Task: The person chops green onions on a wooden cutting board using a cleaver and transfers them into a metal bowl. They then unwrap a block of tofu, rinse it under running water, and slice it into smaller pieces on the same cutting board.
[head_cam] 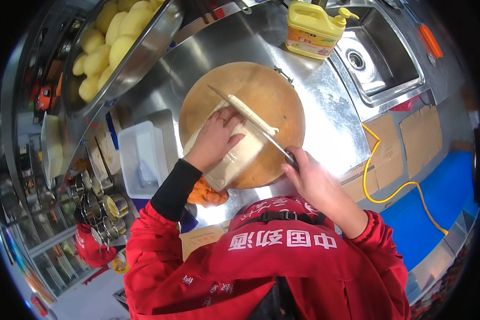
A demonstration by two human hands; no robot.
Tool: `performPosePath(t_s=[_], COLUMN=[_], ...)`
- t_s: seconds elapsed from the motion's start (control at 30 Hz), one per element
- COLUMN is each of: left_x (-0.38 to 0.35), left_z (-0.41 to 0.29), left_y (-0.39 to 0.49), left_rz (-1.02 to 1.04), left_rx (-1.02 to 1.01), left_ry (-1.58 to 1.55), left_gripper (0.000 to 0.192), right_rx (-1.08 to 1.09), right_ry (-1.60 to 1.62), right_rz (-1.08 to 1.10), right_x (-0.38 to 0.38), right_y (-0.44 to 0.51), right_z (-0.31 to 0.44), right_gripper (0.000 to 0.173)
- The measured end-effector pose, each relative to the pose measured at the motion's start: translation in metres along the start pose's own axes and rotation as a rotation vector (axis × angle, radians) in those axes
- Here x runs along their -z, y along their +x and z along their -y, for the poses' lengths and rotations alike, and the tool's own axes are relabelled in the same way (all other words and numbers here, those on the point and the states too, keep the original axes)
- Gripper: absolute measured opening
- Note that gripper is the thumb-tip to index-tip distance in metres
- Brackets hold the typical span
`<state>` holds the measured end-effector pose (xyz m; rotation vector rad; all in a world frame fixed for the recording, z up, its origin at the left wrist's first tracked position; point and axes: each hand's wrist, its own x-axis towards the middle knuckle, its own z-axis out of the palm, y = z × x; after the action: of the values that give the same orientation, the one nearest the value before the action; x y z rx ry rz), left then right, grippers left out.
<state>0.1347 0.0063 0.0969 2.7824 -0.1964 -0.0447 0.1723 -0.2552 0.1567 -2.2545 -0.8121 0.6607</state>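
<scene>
A stack of pale, flat food sheets, perhaps tofu skin (246, 148), lies slantwise on a round wooden chopping board (272, 96). My left hand (220, 136) presses down on the stack with its fingers somewhat spread and a ring on one of them. In my right hand (308, 172) is the dark handle of a long kitchen knife (260, 130). The blade runs across the stack near its far right edge, with a narrow pale strip (254, 114) lying along the blade's far side. One corner of the stack overhangs the board on the near side.
An orange cloth (208, 193) lies by the board's near edge, and a white plastic tub (142, 156) stands left. Peeled potatoes fill a metal basin (152, 52) at upper left. A yellow pump jug (312, 34) stands beside the sink (414, 76). Another person's red sleeve (92, 246) shows lower left.
</scene>
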Motion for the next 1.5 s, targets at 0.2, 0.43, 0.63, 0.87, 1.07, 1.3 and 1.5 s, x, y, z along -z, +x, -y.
performPosePath(t_s=[0.2,0.43,0.63,0.87,1.07,1.3,1.5], left_x=[0.002,0.004,0.006,0.007,0.005,0.002,0.004], left_z=[0.005,0.004,0.001,-0.001,0.001,0.003,0.002], left_y=[0.009,0.011,0.013,0.016,0.015,0.014,0.014], left_rz=[0.083,0.128,0.202,0.231,0.167,0.138,0.107], left_rx=[-0.031,0.011,0.091,0.123,0.076,0.072,0.024], left_ry=[0.137,0.125,0.088,0.065,0.107,0.077,0.064], left_gripper=[0.042,0.041,0.039,0.038,0.034,0.036,0.041], right_rx=[-0.026,-0.006,0.022,0.031,0.06,-0.003,-0.02], right_ry=[-0.044,-0.014,-0.047,-0.025,0.022,0.06,0.03], right_rz=[0.049,0.071,0.107,0.145,0.132,0.193,0.198], right_x=[0.003,0.017,0.021,0.022,0.019,0.022,0.014], right_y=[0.007,0.01,0.016,0.022,0.028,0.031,0.034], right_z=[-0.005,-0.001,-0.004,-0.007,-0.013,-0.011,-0.018], right_gripper=[0.03,0.028,0.028,0.026,0.025,0.026,0.027])
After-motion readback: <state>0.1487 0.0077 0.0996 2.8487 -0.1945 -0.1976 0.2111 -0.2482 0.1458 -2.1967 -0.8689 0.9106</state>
